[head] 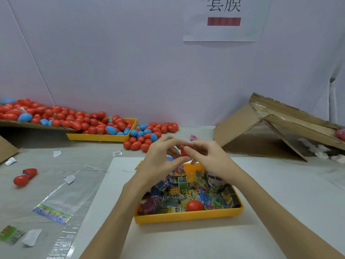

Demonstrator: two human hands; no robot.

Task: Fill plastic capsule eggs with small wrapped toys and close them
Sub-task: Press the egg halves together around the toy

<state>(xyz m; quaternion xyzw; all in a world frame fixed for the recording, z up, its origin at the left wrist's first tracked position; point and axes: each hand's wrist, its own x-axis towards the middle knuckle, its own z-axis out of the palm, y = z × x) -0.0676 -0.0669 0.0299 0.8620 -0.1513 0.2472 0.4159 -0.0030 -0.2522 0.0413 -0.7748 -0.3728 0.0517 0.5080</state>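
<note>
Two hands met above a yellow tray (188, 216) of small wrapped toys (183, 185), the left hand (158, 159) and right hand (209, 157) both pinching a red capsule egg (183, 151) with curled fingers, forearms angled inward. On the wall, a white paper sign (224, 19) read "套膜" above a red bar.

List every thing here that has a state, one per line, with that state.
Red capsule egg: held between both hands, open or closed hidden.
Left hand: fingers curled at the egg.
Right hand: pinching the egg.
Near yellow tray: holding wrapped toys.
Far yellow tray: heaped with closed eggs.
Red egg on the left: hinged open.
Cardboard box: tipped over, open.
</note>
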